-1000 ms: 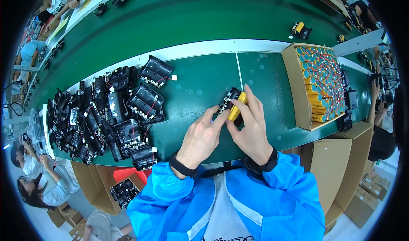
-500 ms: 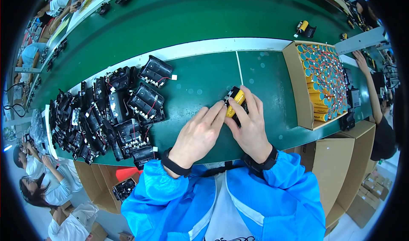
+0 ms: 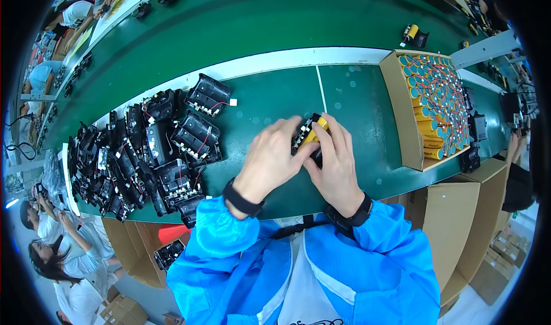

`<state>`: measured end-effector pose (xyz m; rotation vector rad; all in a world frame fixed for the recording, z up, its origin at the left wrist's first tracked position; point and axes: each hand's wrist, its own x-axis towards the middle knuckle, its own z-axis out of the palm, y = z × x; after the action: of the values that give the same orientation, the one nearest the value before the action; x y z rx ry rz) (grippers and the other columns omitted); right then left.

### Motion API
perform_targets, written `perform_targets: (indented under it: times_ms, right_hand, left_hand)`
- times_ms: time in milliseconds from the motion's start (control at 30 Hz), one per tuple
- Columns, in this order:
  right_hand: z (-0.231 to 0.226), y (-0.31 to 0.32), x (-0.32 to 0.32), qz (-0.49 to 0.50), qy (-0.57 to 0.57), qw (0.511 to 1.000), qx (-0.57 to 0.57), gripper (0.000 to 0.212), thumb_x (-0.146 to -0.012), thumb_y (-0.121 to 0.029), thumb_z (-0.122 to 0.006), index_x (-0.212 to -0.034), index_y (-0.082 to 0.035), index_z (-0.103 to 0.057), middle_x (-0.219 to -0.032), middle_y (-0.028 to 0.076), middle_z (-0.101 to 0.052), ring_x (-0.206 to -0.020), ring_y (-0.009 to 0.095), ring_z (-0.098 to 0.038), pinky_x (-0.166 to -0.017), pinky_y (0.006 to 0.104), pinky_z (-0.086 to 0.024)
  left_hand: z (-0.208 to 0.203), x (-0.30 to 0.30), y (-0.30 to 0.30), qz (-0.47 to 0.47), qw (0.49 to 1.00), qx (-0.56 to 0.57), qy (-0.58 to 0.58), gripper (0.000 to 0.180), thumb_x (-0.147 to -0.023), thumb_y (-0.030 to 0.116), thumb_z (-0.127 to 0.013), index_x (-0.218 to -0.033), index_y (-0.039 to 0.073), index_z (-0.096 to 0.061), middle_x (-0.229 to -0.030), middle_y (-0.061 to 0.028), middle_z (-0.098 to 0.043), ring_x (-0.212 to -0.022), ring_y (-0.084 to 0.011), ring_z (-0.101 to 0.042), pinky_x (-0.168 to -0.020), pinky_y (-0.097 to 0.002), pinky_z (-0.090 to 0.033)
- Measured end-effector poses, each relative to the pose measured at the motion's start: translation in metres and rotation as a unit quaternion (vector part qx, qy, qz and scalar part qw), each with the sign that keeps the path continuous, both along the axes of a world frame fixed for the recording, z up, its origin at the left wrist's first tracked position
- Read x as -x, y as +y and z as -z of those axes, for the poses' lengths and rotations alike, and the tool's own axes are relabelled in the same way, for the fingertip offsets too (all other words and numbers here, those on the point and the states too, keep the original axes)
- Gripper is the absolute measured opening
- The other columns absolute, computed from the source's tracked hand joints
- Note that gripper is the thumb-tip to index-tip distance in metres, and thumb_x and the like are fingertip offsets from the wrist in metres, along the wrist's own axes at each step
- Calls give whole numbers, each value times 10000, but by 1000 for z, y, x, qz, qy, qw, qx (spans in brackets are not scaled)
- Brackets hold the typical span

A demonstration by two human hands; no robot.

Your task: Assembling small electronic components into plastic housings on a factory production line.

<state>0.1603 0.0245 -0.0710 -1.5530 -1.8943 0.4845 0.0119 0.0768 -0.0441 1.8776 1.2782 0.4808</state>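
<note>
Above the green bench, both my hands are closed around a black plastic battery housing (image 3: 299,136) that has a yellow cylindrical battery (image 3: 317,127) in it. My left hand (image 3: 270,153) grips the housing's left side, its thumb reaching across toward the battery. On the other side, my right hand (image 3: 337,164) holds the housing with its fingers over the battery. A row of small pale parts shows along the housing's upper left edge. My fingers hide most of its lower part.
A large heap of black housings (image 3: 163,144) lies left of my hands. To the right stands a cardboard box (image 3: 397,115) filled with yellow batteries and red wires. Beyond a white rail (image 3: 258,61), another housing with a yellow battery (image 3: 412,34) rests on green surface. Open cartons (image 3: 450,210) stand below the bench.
My left hand has shifted up and its thumb now lies across the housing. The housing is turned, showing more of its pale-part edge. At right, a co-worker's arm has drawn back.
</note>
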Motion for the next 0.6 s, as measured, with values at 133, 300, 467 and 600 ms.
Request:
perform_targets:
  times_ms: [133, 300, 467, 600]
  right_hand:
    - [0, 1, 2, -6, -28, 1000, 12, 662, -726, -38, -772, -1317, 46, -484, -1412, 271, -401, -1270, 433, -415, -993, 469, -448]
    - [2, -3, -6, -18, -49, 998, -24, 712, -728, -55, -772, -1351, 60, -445, -1440, 296, -363, -1282, 439, -403, -995, 473, -449]
    - [-12, -7, -30, -10, 23, 999, -34, 580, -741, -5, -736, -1287, 1, -541, -1395, 220, -473, -1230, 393, -481, -994, 438, -455]
    - [-45, -19, -97, 20, 35, 997, -67, 250, -759, 30, -697, -999, -39, -681, -1153, 135, -638, -1070, 311, -580, -860, 389, -496]
  left_hand:
    - [24, -9, 4, -63, 998, 20, -2, 294, -752, 119, -754, -983, 2, -614, -773, -135, -603, -684, -281, -593, -603, -380, -471]
    - [21, -19, 18, -80, 990, 114, -16, 294, -740, 119, -773, -965, 20, -611, -606, -56, -527, -533, -156, -503, -494, -320, -401]
    - [16, -10, 20, -47, 994, 99, -11, 344, -708, 165, -796, -966, 15, -625, -644, -94, -574, -579, -209, -550, -525, -342, -427]
    - [7, -22, 24, -29, 997, 51, 54, 307, -701, 171, -791, -912, -6, -654, -622, -105, -592, -568, -189, -573, -527, -332, -440]
